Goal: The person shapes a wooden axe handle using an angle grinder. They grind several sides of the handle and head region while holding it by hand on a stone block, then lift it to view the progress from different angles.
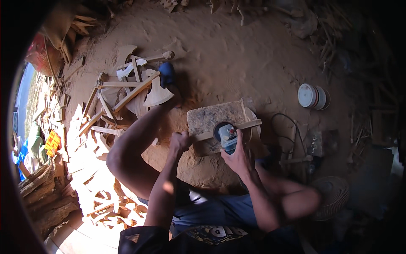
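At the centre of the frame, the left hand has its fingers closed on a wooden stick crossing over a block; the right hand has its fingers around a grinder.

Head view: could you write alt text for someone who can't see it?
A person's right hand holds a handheld grinder at a wooden bar, which the left hand grips over a worn block. To the left, axe-shaped wooden pieces lie jumbled among sticks on dusty ground.
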